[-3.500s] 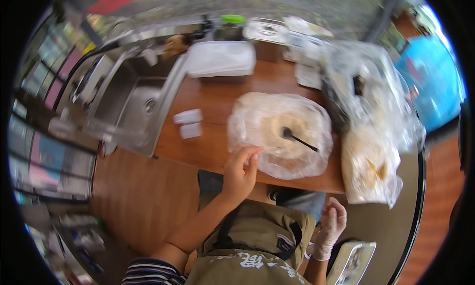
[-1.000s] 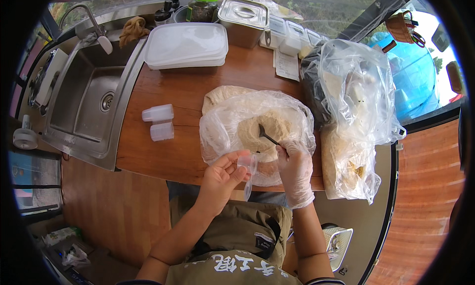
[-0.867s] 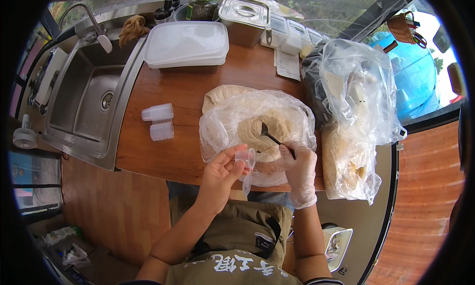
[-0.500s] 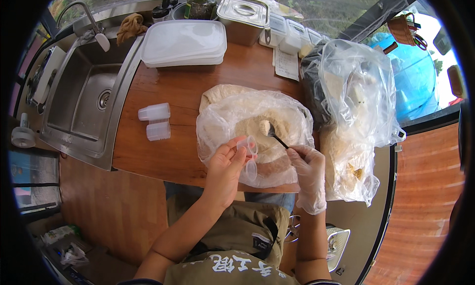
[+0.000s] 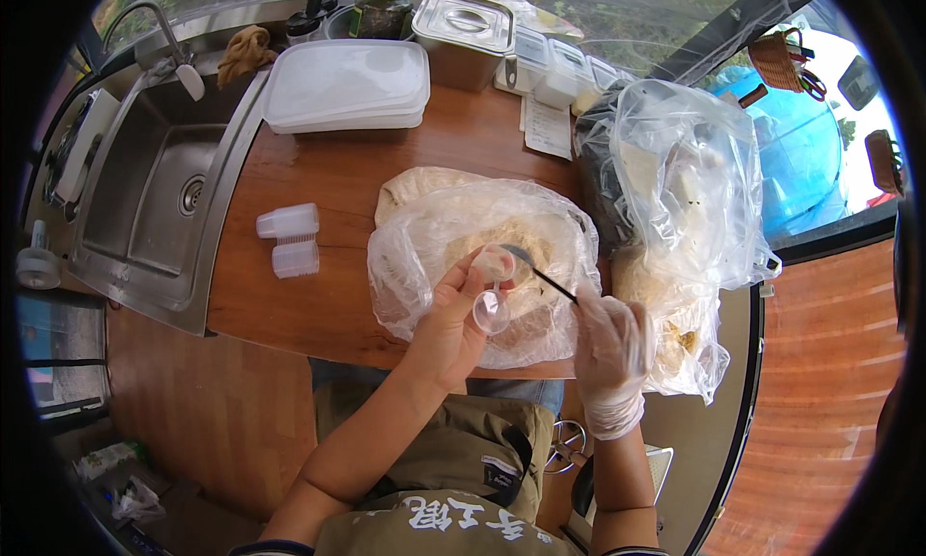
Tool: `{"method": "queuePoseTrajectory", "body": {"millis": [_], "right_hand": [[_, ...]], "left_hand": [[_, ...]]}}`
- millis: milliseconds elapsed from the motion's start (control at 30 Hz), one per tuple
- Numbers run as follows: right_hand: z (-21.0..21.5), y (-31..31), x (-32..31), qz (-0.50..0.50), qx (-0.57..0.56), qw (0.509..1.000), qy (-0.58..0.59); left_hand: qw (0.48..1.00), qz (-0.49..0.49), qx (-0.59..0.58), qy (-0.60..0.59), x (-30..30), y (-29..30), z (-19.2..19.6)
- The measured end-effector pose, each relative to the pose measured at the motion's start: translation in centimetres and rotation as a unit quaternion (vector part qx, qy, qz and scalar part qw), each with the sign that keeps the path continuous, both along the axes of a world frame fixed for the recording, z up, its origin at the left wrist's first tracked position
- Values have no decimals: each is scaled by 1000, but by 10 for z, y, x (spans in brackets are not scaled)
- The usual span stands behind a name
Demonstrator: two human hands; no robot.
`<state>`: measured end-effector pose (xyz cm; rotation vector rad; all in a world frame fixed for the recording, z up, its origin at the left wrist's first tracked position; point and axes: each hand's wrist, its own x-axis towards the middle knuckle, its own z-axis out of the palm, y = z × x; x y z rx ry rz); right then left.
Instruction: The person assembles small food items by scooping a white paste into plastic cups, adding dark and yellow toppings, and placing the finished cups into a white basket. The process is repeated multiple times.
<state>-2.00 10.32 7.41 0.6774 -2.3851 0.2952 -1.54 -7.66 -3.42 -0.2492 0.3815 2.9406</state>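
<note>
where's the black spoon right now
In the head view, the black spoon is right of centre, its handle in the gloved right hand, its bowl by the clear cup in the left hand, above the plastic bag.

Tabletop (image 5: 309, 310) lit by daylight from the window (image 5: 617, 21), upper right burned to white, clear bag (image 5: 690, 170) streaked with glare, gloved right grip (image 5: 612, 358) faintly blurred, lower left dimmed, straight edges bowed toward blackened margins

Left hand (image 5: 453, 325): clear cup (image 5: 494, 264) at the fingertips; black spoon (image 5: 553, 283), in gloved right hand (image 5: 612, 349), tip near those fingers (powder bag (image 5: 405, 267), I note, beneath them).
</note>
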Motion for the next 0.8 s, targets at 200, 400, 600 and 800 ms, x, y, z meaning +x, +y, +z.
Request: {"method": "queuePoseTrajectory", "body": {"millis": [200,400,600,800], "right_hand": [[-17,-2,-25,-85,-24,974,-211],[22,57,-83,-119,-261,958,-14],[8,121,-211,-193,-204,928,-246],[-31,141,-267,-233,-28,894,-381]], "left_hand": [[1000,-17,-11,18,9,-6,-2],[999,-23,-21,5,5,-4,20],[996,-67,-41,31,-3,19,44],[991,-103,-73,53,-22,41,60]]}}
